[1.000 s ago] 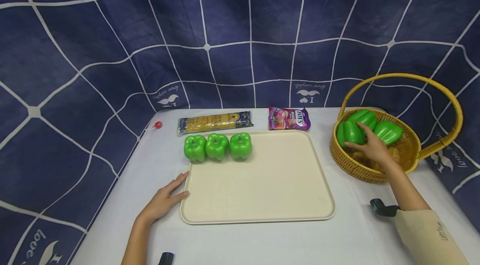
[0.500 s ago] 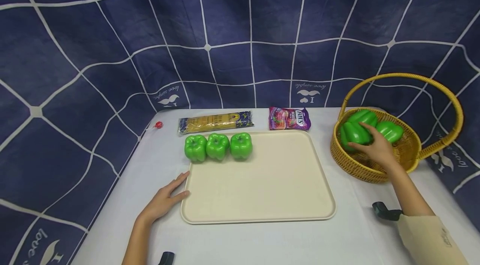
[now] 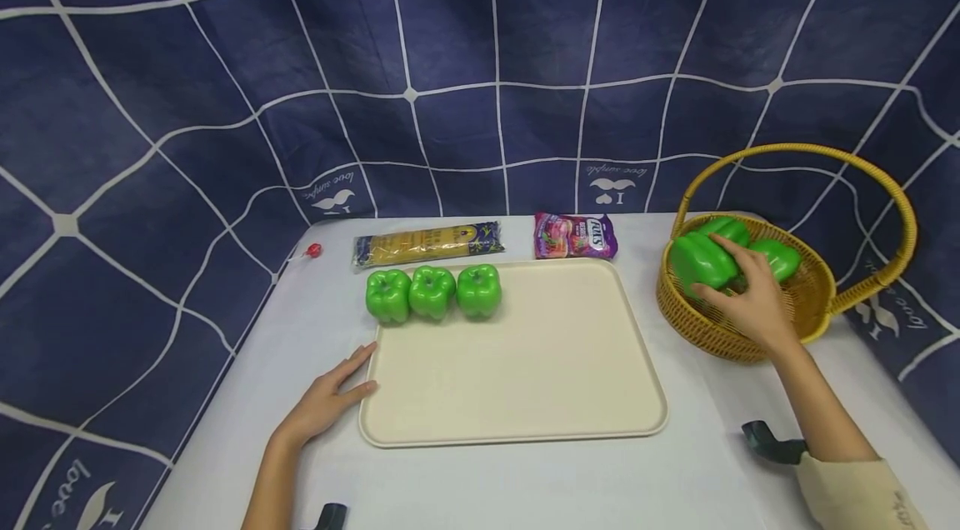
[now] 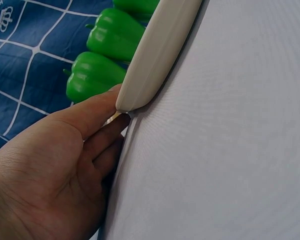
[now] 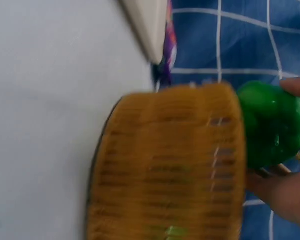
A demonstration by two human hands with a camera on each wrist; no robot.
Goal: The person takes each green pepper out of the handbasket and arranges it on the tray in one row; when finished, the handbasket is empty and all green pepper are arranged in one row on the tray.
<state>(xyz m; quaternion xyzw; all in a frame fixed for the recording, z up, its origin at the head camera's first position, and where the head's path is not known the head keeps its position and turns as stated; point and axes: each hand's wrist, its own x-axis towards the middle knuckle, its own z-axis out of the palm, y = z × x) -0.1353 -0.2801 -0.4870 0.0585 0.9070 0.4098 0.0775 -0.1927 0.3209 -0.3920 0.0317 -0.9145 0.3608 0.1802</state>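
Note:
In the head view my right hand [image 3: 756, 302] grips a glossy green bell pepper [image 3: 702, 260], thumb and fingers around its side. The right wrist view shows this pepper [image 5: 271, 125] raised at the basket's rim. Two more green peppers [image 3: 777, 260] lie in the yellow woven basket [image 3: 708, 332], partly covered by the hand and the held pepper. My left hand [image 3: 324, 398] rests at the left edge of the cream tray [image 3: 517, 380], its fingers extended and touching the rim. Three green peppers [image 3: 432, 292] stand in a row along the tray's back left.
Behind the tray lie a pasta packet [image 3: 429, 244] and a purple candy bag [image 3: 575, 237]. A red lollipop [image 3: 313, 250] is at the back left. The basket's tall handle [image 3: 909, 222] arches toward the right. A blue checked cloth [image 3: 480, 80] hangs behind the white table.
My right hand has taken hold of the front-left pepper in the basket and lifted it slightly, up and to the left. The left hand has stayed at the tray's edge.

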